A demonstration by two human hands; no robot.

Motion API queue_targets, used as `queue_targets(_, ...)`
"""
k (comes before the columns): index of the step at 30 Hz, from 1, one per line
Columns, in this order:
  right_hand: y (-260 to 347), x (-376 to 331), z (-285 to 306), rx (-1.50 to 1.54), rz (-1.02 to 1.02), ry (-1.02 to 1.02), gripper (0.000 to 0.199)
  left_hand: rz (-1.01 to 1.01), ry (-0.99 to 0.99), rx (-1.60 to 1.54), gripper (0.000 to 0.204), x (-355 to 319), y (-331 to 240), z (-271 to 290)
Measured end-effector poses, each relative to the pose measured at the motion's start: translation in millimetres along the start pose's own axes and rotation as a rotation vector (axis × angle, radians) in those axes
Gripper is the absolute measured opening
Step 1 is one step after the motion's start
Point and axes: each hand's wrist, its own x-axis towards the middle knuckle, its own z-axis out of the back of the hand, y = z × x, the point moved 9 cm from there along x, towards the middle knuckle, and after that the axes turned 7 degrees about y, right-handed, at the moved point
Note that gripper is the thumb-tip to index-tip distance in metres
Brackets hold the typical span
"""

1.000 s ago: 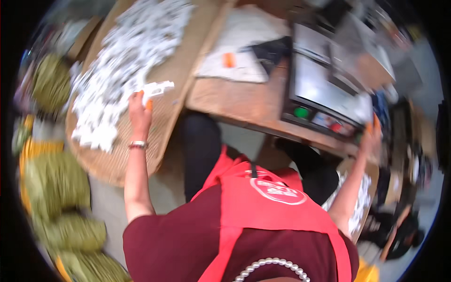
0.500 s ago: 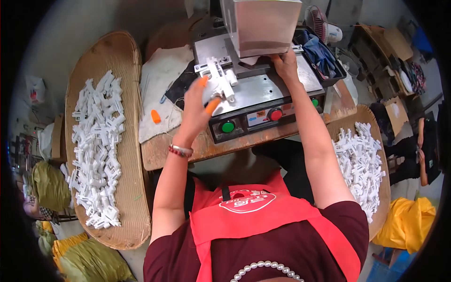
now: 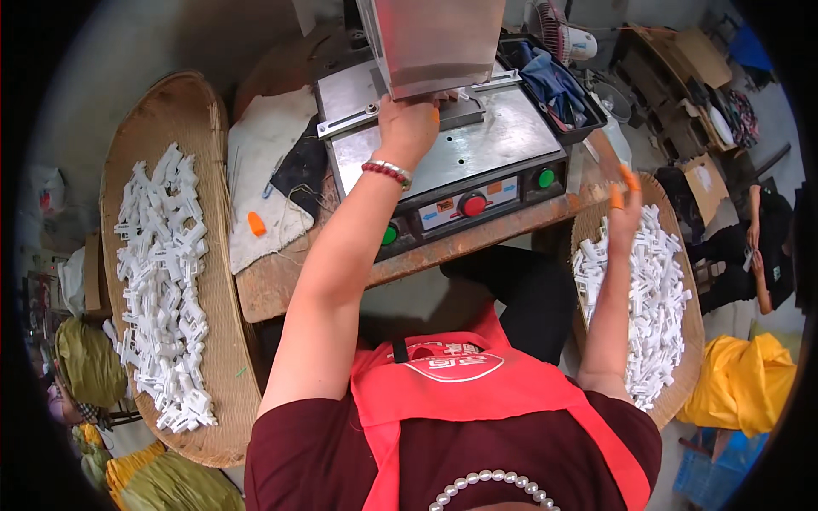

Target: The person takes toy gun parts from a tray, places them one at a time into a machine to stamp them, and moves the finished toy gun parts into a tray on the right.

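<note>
My left hand [image 3: 409, 132] reaches onto the steel-topped bench machine [image 3: 426, 175], under its raised boxy metal head [image 3: 441, 47]. Its fingertips are mostly hidden there, so any grip cannot be made out. Above the right woven tray [image 3: 584, 223] is my right hand [image 3: 625, 215], somewhat blurred, its orange-capped fingers apart and nothing visible in them. A heap of small white plastic pieces [image 3: 654, 298] fills that tray. More white plastic pieces [image 3: 166, 272] lie piled in the long woven tray [image 3: 226, 358] on the left.
Red button [image 3: 472, 203] and green buttons line the machine's front. A white cloth [image 3: 264, 162] with a loose orange finger cap [image 3: 256, 224] covers the table's left part. Behind stands a black bin [image 3: 569, 134] with blue cloth. Another person [image 3: 757, 247] sits at far right.
My left hand has moved right, from beside the machine's left edge to under its head; white pieces it was at no longer show there. My right hand has left the head for the right tray.
</note>
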Motion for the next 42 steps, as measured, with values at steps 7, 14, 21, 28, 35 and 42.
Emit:
queue_targets(7, -36, -3, -104, 0.049, -0.244, 0.534, 0.07, -0.08, 0.027, -0.154, 0.052, -120, 11, 56)
queue_targets(14, -81, -4, -120, 0.028, -0.154, 0.448, 0.06, -0.06, 0.047, -0.18, 0.063, -185, 32, 56)
queue_targets(21, 139, -34, -141, 0.115, 0.028, 0.42, 0.033, 0.598, -0.165, 0.281, 0.051, -404, 207, 236)
queue_targets(28, 358, -47, -419, 0.542, 0.102, 1.135, 0.04, 1.848, -0.169, 0.977, 0.063, -807, 206, 403)
queue_targets(35, 342, -71, -678, 0.622, -0.338, 1.037, 0.047, 1.715, -1.148, -0.284, 0.042, -901, 207, 313)
queue_targets(42, 359, -91, -775, 0.8, -0.61, 1.232, 0.024, 1.836, -0.98, 0.044, 0.034, -908, 174, 325)
